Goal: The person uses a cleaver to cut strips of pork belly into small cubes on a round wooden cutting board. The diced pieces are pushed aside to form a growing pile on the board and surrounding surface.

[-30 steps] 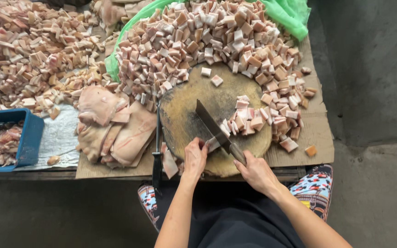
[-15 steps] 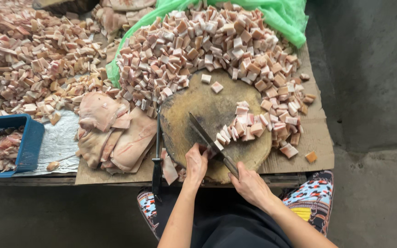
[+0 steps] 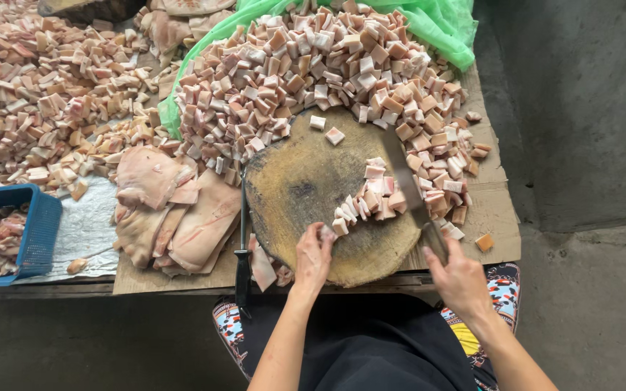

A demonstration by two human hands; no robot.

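A round wooden chopping block (image 3: 306,188) stands at the table's near edge. My right hand (image 3: 454,271) grips the handle of a cleaver (image 3: 406,181), whose blade lies against a row of cut pork cubes (image 3: 372,199) on the block's right side. My left hand (image 3: 313,257) rests on the block's near edge, fingertips on a small piece of meat beside the cubes. A great heap of diced pork (image 3: 320,72) lies beyond the block on a green plastic sheet (image 3: 436,22).
Uncut slabs of pork skin (image 3: 175,213) lie left of the block. A second knife (image 3: 243,239) rests between them and the block. A blue basket (image 3: 16,232) with scraps sits far left. More diced meat (image 3: 38,94) covers the back left. Cardboard (image 3: 490,210) lines the table.
The cleaver has swung from the block's near middle to the right, pushing the cut cubes that way. My right hand moved right with it. My left hand stayed near the block's front edge.
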